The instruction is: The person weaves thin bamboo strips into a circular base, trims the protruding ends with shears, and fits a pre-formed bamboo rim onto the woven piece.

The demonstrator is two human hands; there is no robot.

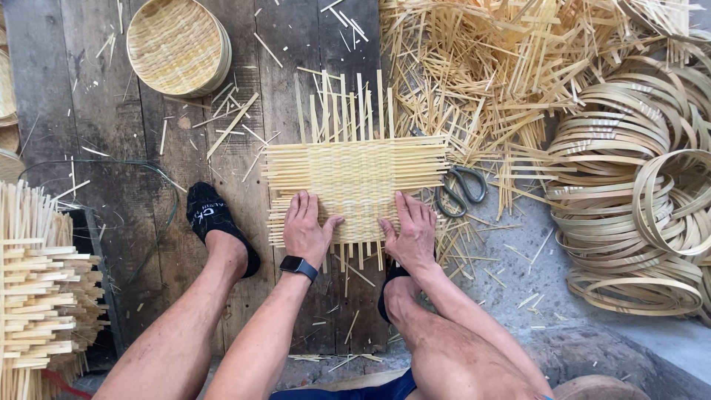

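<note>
A square mat of woven bamboo strips [355,174] lies flat on the dark wooden boards [104,111], with loose strip ends sticking out on every side. My left hand [307,228] presses flat on the mat's near left edge, fingers spread; a black watch sits on that wrist. My right hand [411,230] presses flat on the near right edge. Both hands hold nothing. My feet in black socks rest at either side, the right one partly hidden under the mat's edge.
Grey-handled scissors [463,189] lie just right of the mat. A heap of loose bamboo strips [503,67] fills the far right. Coiled bamboo hoops [637,200] pile at right. Round woven trays [176,44] are stacked far left. Stacked woven mats [33,296] sit at near left.
</note>
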